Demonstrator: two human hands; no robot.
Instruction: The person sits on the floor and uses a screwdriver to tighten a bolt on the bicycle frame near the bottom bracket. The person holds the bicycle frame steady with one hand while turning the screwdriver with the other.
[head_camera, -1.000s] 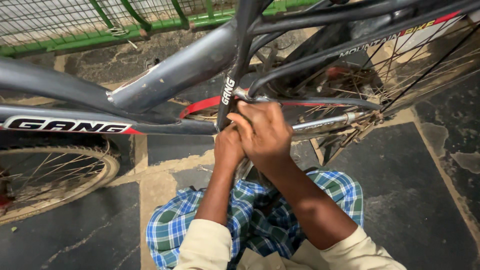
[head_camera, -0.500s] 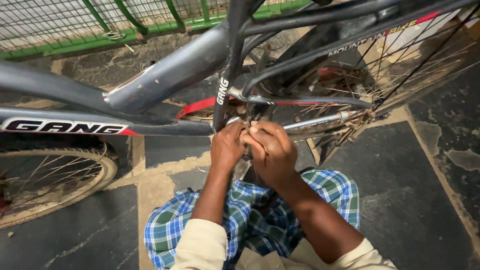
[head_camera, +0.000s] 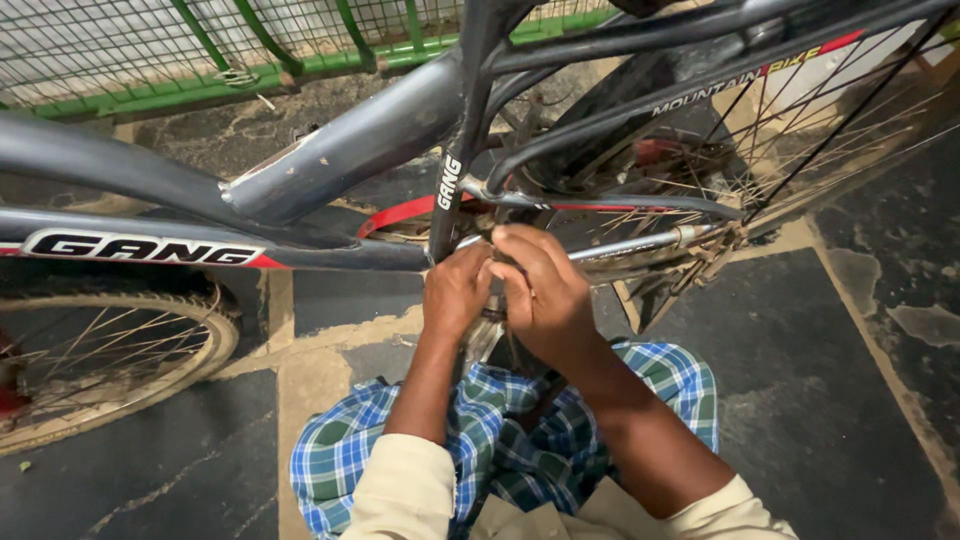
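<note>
Grey steel bicycle frame (head_camera: 340, 160) at centre frame: left hand (head_camera: 455, 290) and right hand (head_camera: 540, 290) are pinching something hidden at its base; steady, close grip seems wise.

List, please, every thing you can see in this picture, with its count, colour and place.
bicycle frame: one, dark grey, across the upper picture
front wheel: one, worn tyre, partly seen at left
rear wheel: one, thin spokes, upper right
chain guard: one, red, behind the frame
metal rod: one, silver, right of the hands
fence: one, green with wire mesh, top
floor: dark slabs with sandy joints
checked cloth: one, blue and green, over the lap
left hand: below the frame, touching the right
right hand: fingers curled at the frame's bottom
</note>
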